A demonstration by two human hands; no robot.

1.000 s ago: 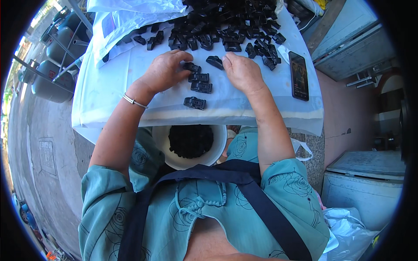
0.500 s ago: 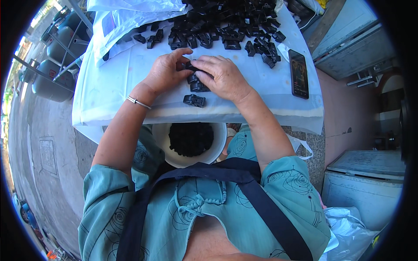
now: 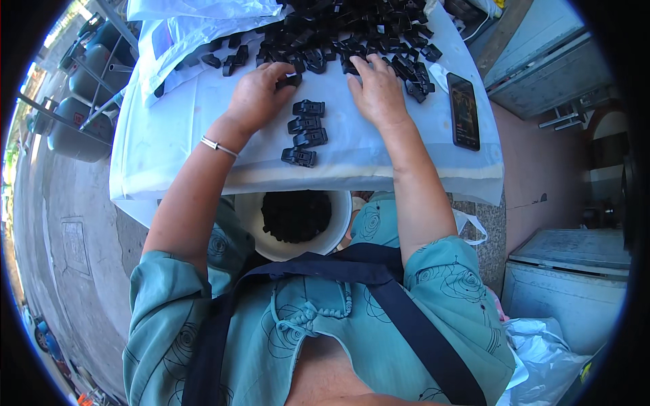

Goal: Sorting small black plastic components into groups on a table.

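My left hand [image 3: 259, 97] is closed around a small black plastic part [image 3: 290, 80], its fingertips near the front of a large heap of similar black parts [image 3: 325, 34]. To its right, my right hand [image 3: 376, 91] reaches onto the heap's near edge with its fingers apart. Whether its fingertips touch a piece there is hard to see. Between my forearms, several black clip-like parts [image 3: 310, 138] lie in a short column on the white-covered table [image 3: 210, 125].
A black phone [image 3: 464, 111] lies at the table's right side. Crumpled white plastic sheeting [image 3: 203, 30] covers the far left. Below the table's near edge, a white basin [image 3: 342, 220] holds more black pieces. Grey tanks [image 3: 78, 125] stand at left, a metal cabinet [image 3: 565, 291] at right.
My hands have parted from the middle. The right moved up and right to the heap; the left moved slightly up and left with a black part. Another part now shows atop the column.
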